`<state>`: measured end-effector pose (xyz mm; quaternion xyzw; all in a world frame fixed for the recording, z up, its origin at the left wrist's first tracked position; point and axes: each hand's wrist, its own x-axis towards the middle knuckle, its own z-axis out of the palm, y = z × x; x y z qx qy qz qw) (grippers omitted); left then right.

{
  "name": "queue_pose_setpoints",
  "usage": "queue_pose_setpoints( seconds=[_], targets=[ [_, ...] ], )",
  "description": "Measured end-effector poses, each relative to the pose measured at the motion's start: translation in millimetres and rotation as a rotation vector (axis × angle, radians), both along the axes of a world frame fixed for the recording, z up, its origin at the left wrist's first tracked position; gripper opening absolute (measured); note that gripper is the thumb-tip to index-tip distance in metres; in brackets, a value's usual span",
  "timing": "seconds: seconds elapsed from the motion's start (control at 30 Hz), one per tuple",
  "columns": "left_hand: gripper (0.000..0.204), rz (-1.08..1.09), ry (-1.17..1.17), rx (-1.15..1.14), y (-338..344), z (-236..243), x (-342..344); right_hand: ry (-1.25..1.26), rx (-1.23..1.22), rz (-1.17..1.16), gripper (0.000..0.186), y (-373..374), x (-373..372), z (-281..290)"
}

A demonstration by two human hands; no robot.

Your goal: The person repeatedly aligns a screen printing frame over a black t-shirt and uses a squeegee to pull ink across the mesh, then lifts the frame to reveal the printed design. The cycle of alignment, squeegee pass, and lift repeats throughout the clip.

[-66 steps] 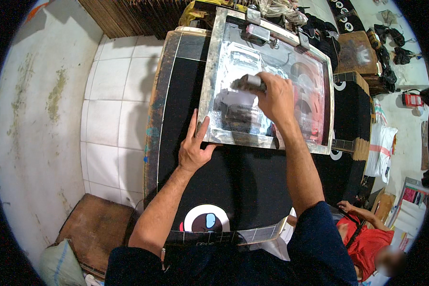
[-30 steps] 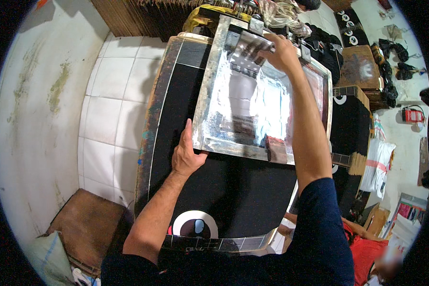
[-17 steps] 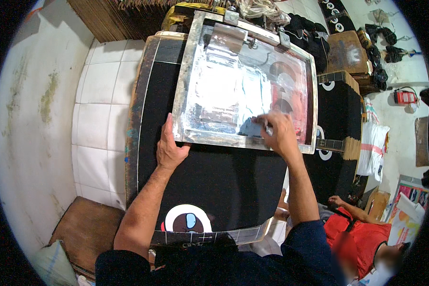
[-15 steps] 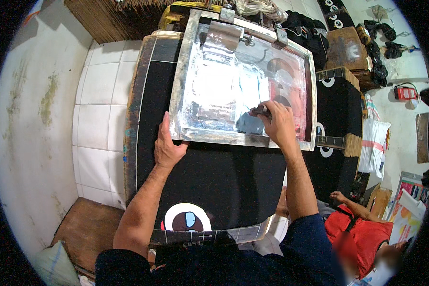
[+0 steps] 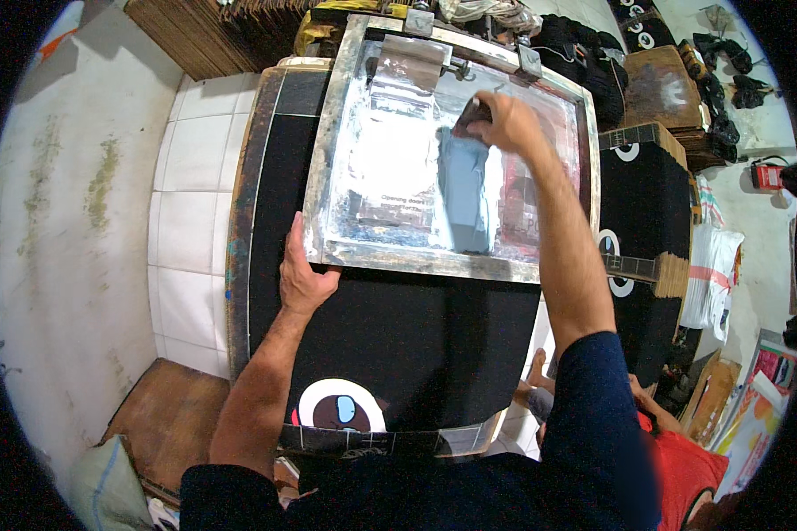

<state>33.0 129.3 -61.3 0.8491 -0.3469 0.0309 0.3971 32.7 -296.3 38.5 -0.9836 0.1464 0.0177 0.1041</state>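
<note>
A screen-printing frame [image 5: 452, 266] lies over black fabric [image 5: 416, 354] on a long board. Its mesh is streaked with white, and a blue-grey smear runs down the middle. With fingers along the frame's left side, my left hand [image 5: 308, 281] grips the near left corner. My right hand [image 5: 509, 124] is closed around a small dark squeegee [image 5: 472, 115] over the far middle of the mesh. Clamps [image 5: 529, 62] sit on the frame's far rail. A white and brown printed eye [image 5: 341, 407] shows on the fabric near me.
To the right stand stacked boards [image 5: 673, 257] carrying black fabric with printed eyes. A person in a red shirt [image 5: 686, 473] is at the lower right. On the left are a wall [image 5: 80, 221], white floor tiles [image 5: 195, 230] and a brown board [image 5: 168, 416].
My right hand has moved away from me with the squeegee, from the near part of the mesh to the far part. My left hand stays at the corner.
</note>
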Motion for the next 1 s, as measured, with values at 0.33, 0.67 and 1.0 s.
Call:
queue_pose_setpoints(
  seconds=[0.33, 0.67, 1.0],
  targets=[
    [0.105, 0.014, 0.042, -0.025, 2.1, -6.2, -1.7, -0.142, 0.027, -0.157, 0.022, 99.1, -102.9, -0.6],
    [0.098, -0.006, 0.069, -0.199, -3.6, 36.7, -7.1, -0.449, -0.057, -0.132, 0.032, 178.4, -181.1, 12.7],
    [0.1, -0.145, 0.138, -0.563, -38.9, 246.9, 80.9, -0.648, -0.395, -0.293, 0.051, 106.4, -84.9, 230.0]
  ],
)
